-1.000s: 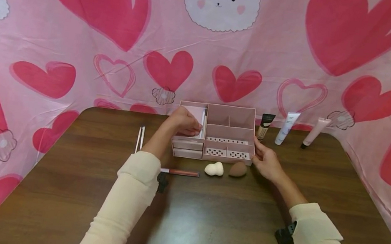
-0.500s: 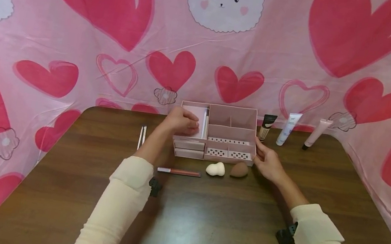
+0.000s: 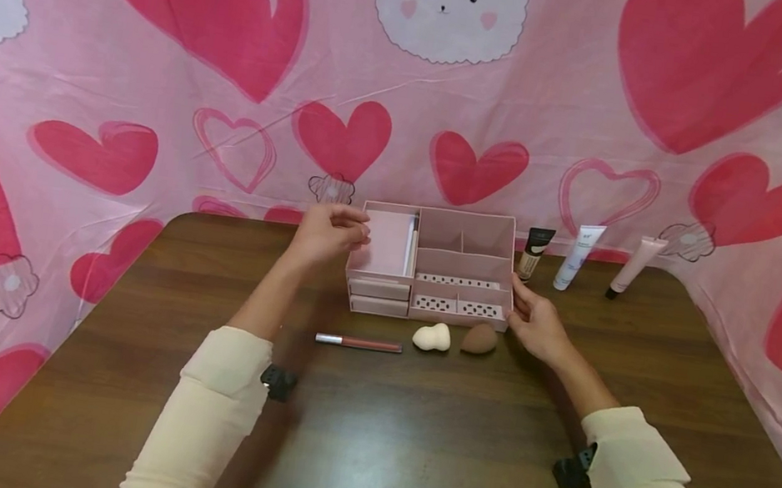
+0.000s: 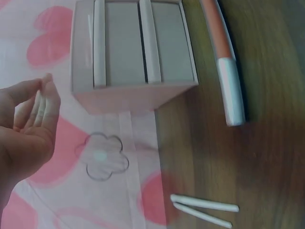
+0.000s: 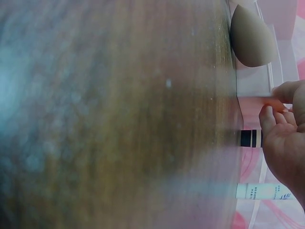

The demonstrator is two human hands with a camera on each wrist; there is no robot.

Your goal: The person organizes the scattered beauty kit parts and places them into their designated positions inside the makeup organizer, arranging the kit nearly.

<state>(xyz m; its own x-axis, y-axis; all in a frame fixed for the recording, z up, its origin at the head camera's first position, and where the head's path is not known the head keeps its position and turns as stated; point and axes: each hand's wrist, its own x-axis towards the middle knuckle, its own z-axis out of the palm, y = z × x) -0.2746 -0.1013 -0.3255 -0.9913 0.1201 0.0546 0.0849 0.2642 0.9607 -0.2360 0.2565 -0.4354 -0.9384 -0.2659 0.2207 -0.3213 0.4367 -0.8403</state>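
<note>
A pink makeup organizer (image 3: pixel 468 234) with several compartments and two small drawers stands at the back of the table. My right hand (image 3: pixel 534 324) holds its right side, thumb at the front corner and fingers along the wall. My left hand (image 3: pixel 327 236) hovers at its upper left edge, fingers loosely bent with nothing between them. Slim upright sticks (image 3: pixel 412 243) lean inside the left compartment. In the left wrist view, the left hand (image 4: pixel 33 119) is apart from the organizer, and two thin white sticks (image 4: pixel 205 203) lie on the table, hidden behind the left arm in the head view.
A lip gloss tube (image 3: pixel 358 343), a cream makeup sponge (image 3: pixel 432 337) and a brown makeup sponge (image 3: pixel 479 339) lie before the organizer. To its right stand a black-capped tube (image 3: pixel 535 253), a white tube (image 3: pixel 578 258) and a pink tube (image 3: pixel 635 268). A heart-print cloth hangs behind.
My left hand has drawn out of the left compartment and moved left, past the organizer's edge. The right hand has stayed at the organizer's right side.
</note>
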